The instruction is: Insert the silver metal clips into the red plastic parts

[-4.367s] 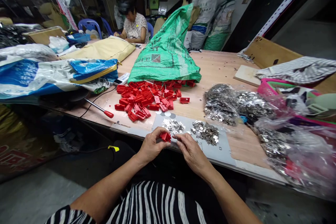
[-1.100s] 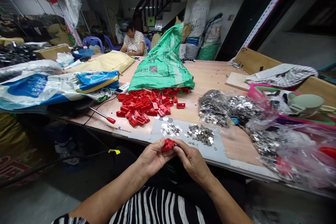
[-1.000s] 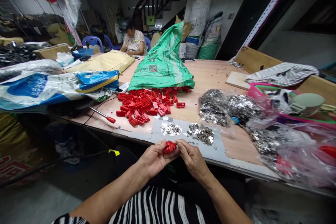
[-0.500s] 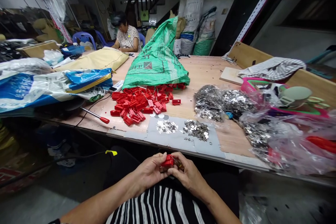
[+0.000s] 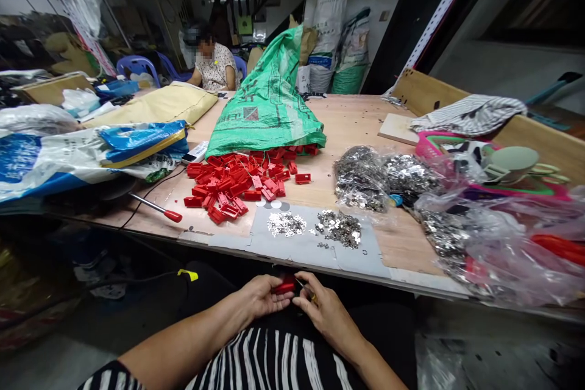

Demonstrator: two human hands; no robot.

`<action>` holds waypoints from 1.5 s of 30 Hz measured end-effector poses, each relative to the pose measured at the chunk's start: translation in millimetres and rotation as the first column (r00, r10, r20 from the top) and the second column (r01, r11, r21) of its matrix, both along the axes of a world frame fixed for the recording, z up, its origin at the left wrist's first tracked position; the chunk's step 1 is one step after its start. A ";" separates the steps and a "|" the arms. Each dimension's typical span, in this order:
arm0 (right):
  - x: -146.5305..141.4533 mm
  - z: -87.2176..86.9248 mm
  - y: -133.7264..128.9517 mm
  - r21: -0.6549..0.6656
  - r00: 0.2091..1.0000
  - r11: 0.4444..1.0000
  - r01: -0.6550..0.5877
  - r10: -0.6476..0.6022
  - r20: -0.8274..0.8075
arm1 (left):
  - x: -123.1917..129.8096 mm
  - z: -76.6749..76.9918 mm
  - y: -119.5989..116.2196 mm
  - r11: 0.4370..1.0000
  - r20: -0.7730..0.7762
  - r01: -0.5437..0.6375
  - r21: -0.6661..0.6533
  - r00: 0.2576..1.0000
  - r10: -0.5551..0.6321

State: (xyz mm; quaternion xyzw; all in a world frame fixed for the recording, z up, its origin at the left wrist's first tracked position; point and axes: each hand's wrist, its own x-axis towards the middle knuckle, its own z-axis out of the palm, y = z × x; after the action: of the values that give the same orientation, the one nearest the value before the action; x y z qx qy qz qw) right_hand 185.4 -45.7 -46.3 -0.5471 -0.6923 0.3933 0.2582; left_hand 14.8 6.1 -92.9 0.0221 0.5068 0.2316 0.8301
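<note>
A red part point(image 5: 286, 285) is gripped by the left hand point(image 5: 259, 297), a yellow tool point(image 5: 314, 298) at its four o'clock by the right hand point(image 5: 325, 309); through overpressing, fingers point(image 5: 283, 300) could be jabbed.

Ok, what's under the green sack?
Red parts spill out from beneath the front edge of the green sack onto the table. Anything farther back is covered by the fabric, so I can't tell what or how much is there.
</note>
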 end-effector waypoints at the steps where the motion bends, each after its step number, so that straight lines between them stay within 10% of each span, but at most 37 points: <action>1: 3.3 4.5 0.3 0.008 1.000 1.000 0.011 -0.011 0.009 | 1.5 -8.3 3.8 1.000 -0.024 -0.008 -0.012 1.000 0.007; 8: 35.3 41.6 18.8 0.184 0.971 0.955 0.232 -0.240 0.023 | 9.0 -45.6 21.4 1.000 -0.082 -0.030 0.000 0.996 0.030; 15: 46.7 30.5 47.7 0.430 0.872 0.873 0.230 -0.381 0.307 | -1.2 -56.0 17.8 0.998 -0.148 0.056 0.012 0.988 -0.053; 24: 46.5 23.8 55.9 0.504 0.804 0.848 0.166 -0.412 0.428 | -29.9 8.0 0.6 0.915 -0.187 0.241 0.324 0.964 -0.188; 26: 48.2 22.0 56.9 0.500 0.802 0.850 0.168 -0.413 0.432 | -37.8 34.2 -1.8 0.847 -0.183 0.321 0.424 0.946 -0.267; 28: 49.6 20.6 57.9 0.486 0.801 0.855 0.181 -0.414 0.432 | -45.7 61.9 1.3 0.659 -0.277 0.430 0.617 0.902 -0.330; 31: 51.1 20.1 59.2 0.470 0.816 0.858 0.206 -0.416 0.402 | -59.8 94.7 19.9 0.484 -0.432 0.358 0.799 0.901 0.047; 34: 52.5 20.4 59.7 0.465 0.834 0.855 0.229 -0.419 0.360 | -76.5 104.7 48.8 0.246 -0.477 0.416 0.875 0.660 0.580; 39: 56.3 19.5 57.6 0.444 0.874 0.856 0.266 -0.409 0.264 | -92.3 86.8 78.3 0.294 -0.664 0.780 0.553 0.200 0.720; 45: 58.1 21.4 54.3 0.410 0.896 0.853 0.322 -0.415 0.160 | -91.4 74.3 74.9 0.222 -0.636 0.852 0.474 0.157 0.755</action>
State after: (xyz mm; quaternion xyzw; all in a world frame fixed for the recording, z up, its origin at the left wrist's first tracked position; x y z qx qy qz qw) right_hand 243.6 8.6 -24.9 -0.6551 -0.6617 0.1275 0.3417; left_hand -76.6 81.1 -18.6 0.7030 0.6143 0.3565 0.0356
